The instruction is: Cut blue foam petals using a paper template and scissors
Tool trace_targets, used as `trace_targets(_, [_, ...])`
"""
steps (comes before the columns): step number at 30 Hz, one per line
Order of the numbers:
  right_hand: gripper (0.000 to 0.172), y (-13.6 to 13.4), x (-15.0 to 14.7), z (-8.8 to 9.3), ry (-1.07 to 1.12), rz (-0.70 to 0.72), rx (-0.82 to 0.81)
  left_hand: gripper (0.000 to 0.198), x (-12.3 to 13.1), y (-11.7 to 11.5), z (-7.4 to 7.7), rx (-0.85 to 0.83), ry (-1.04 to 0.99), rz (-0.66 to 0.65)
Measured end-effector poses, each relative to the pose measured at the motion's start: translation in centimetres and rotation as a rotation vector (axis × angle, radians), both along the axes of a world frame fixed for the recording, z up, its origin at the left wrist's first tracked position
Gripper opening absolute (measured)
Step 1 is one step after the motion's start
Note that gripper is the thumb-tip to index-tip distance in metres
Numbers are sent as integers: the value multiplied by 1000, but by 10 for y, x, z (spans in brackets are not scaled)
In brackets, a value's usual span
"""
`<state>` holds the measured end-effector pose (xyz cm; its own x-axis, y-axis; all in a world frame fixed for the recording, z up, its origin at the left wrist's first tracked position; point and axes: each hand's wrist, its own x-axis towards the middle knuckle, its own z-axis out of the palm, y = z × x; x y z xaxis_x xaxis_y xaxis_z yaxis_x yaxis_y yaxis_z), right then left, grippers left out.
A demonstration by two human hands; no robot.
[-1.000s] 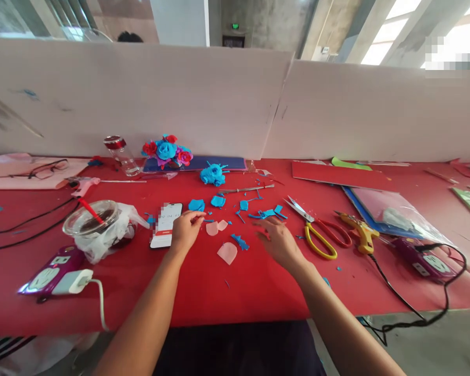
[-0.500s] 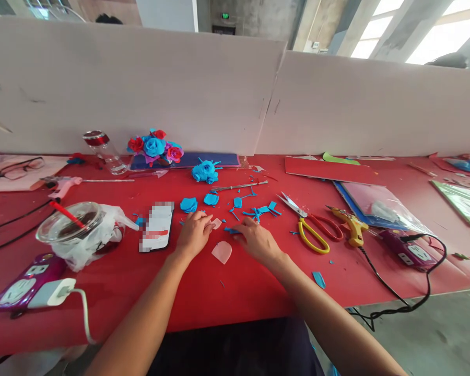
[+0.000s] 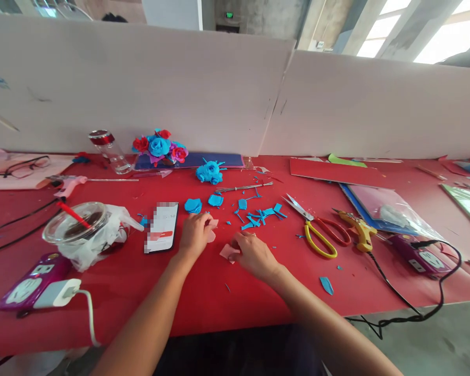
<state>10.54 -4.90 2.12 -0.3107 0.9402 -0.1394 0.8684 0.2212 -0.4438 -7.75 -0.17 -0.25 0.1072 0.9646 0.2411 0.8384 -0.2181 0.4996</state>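
My left hand (image 3: 195, 235) is closed with small pink paper pieces (image 3: 212, 235) between thumb and fingertips. To its right, my right hand (image 3: 254, 255) pinches another pink paper piece (image 3: 227, 253) low over the red tabletop. Beyond my hands lie a stack of blue paper petals (image 3: 193, 205), another blue petal pile (image 3: 215, 200) and a small blue square (image 3: 242, 204). Blue paper scraps (image 3: 264, 214) are heaped just past my right hand. Farther back sits a cluster of blue paper roses (image 3: 210, 172), with a bundle of thin wires (image 3: 244, 186) in front of it.
Scissors (image 3: 315, 230), a yellow glue gun (image 3: 359, 230) and a purple power strip (image 3: 419, 253) lie on the right. A phone (image 3: 161, 228), an iced drink cup (image 3: 76, 224) and another power strip (image 3: 33, 284) are on the left. A paper bouquet (image 3: 159, 147) stands behind beside a glass bottle (image 3: 112, 154).
My right hand has put blue scraps onto the heap and come back nearer, now gripping a pink piece. My left hand has picked up pink paper. The view has shifted slightly.
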Motion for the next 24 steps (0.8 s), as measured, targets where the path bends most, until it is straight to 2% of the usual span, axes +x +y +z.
trace_targets(3, [24, 15, -3, 2, 118, -21, -55, 12, -16, -1, 8, -33, -201, 120])
trace_targets(6, [31, 30, -10, 6, 216, -31, 14, 22, -27, -4, 11, -266, -348, 71])
trace_targets(8, [23, 39, -14, 8, 233, -3, 49, 19, -27, -5, 9, -379, -252, 14])
trace_targets(10, [5, 47, -16, 10, 210, -5, 75, 8, -22, -7, 5, -353, -74, 7])
trace_targets(11, [2, 51, -17, 11, 194, -19, 91, 7, -20, -8, 4, -306, -2, -3])
trace_targets(14, [6, 63, -21, 12, 157, -87, 167, 15, -12, -9, 1, -199, 99, -27])
trace_targets(17, [20, 79, -33, 9, 130, -105, 309, 25, -7, -11, 3, -246, 55, 4])
trace_targets(18, [25, 85, -39, 8, 125, -52, 365, 27, -7, -11, 3, -270, 31, 3])
trace_targets(20, [29, 97, -54, 3, 119, 172, 448, 21, -7, -11, 6, -322, -10, -26])
trace_targets(22, [29, 106, -65, -2, 96, 455, 467, 11, -11, -11, 9, -377, -50, -61])
trace_targets(24, [27, 109, -66, -6, 75, 648, 433, 7, -17, -11, 12, -412, -108, -71])
